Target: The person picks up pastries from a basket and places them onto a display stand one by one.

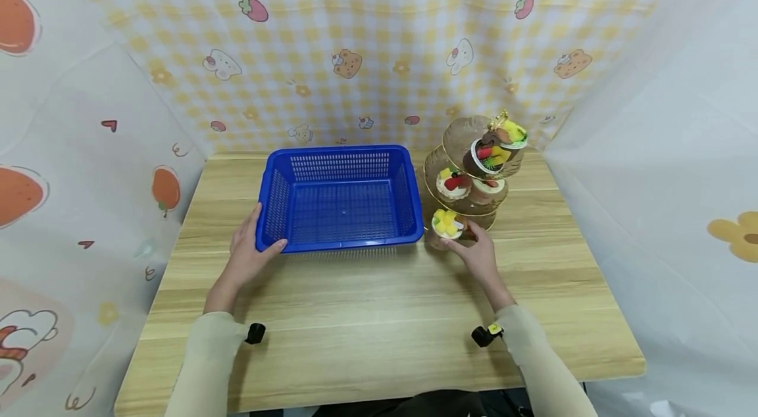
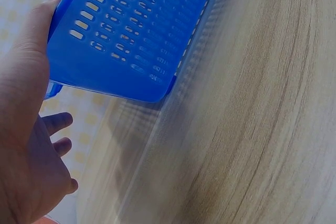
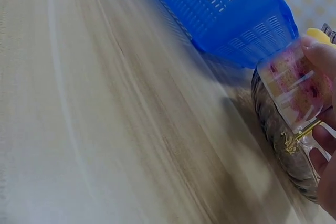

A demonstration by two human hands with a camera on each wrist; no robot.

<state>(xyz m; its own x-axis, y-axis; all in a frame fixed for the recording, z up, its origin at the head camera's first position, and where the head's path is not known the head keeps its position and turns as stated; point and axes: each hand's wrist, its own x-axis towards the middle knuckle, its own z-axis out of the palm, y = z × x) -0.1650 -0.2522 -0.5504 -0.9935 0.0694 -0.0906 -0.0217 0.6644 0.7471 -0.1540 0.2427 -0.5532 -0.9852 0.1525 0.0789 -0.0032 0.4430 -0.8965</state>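
My left hand rests against the near left corner of a blue plastic basket. Its thumb lies along the rim in the left wrist view, while the other visible fingers spread loosely below. On the right, my right hand pinches a clear cup of pink layered cake between thumb and fingers. Yellow fruit pieces top this cake cup in the head view. It sits at the bottom tier of a gold-rimmed tiered stand, close beside the basket's right end.
Two cake cups, one with a red and yellow topping, another with a pale top, stand on the middle tier. More topped cups occupy the upper tier. A checked cloth hangs behind the wooden table.
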